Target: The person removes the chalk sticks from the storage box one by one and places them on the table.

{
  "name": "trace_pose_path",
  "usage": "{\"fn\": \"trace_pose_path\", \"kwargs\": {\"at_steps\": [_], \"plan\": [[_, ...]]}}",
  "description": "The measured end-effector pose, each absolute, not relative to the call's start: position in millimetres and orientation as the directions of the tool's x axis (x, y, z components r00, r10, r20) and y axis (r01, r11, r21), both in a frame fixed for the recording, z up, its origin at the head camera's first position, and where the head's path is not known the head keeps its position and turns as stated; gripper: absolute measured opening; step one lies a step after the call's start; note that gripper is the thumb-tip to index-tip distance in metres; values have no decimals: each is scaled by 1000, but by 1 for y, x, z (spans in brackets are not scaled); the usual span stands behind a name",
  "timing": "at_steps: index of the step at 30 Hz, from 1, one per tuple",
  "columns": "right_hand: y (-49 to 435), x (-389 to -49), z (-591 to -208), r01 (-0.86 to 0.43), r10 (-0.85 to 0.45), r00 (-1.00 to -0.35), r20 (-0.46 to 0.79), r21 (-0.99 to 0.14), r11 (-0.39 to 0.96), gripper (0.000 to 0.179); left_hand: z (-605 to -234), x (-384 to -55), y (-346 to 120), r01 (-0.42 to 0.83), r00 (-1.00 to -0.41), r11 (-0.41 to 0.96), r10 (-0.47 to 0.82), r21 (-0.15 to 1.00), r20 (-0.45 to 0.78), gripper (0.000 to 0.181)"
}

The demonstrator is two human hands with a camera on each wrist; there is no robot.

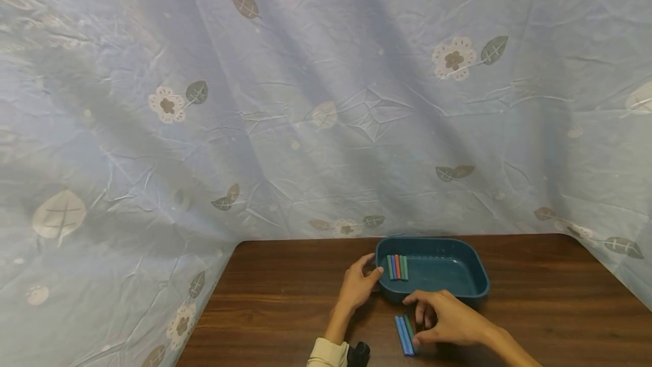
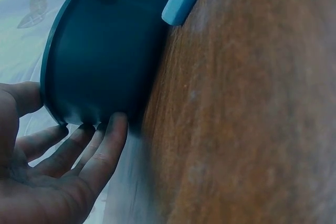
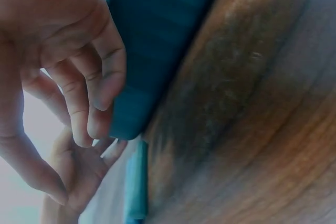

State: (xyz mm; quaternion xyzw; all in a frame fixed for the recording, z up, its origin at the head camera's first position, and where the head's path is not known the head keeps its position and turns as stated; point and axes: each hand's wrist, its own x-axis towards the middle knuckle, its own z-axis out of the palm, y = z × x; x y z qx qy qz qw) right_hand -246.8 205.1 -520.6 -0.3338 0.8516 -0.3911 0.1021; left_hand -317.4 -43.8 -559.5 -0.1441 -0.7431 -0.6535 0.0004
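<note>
Beside the tray, three sticks look light, best pinched mid-length; right hand fingers apart, left hand fingers clamped on the tray.

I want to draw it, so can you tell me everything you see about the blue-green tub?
The tub is dark blue-green, a rectangle with rounded corners, an open top and smooth, slightly shiny walls that look like plastic. It sits upright on the brown table, near the back edge. Five colored sticks lie side by side inside its left end. The left hand holds that end from outside.
</note>
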Motion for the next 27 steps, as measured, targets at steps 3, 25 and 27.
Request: {"fn": "trace_pose_path", "kwargs": {"at_steps": [3, 25, 27], "plan": [[206, -246, -517, -509, -648, -752, 118, -729, 458, 64, -560, -318, -44, 219, -958, 102, 213, 970, 194, 51], [217, -262, -490, -586, -572, -778, 261, -632, 508, 60, -559, -317, -45, 203, -959, 112, 223, 973, 174, 51], [218, -265, -489, -587, -558, -783, 274, -622, 519, 61, -559, -318, -45, 202, -959, 110, 223, 973, 174, 51]]}}
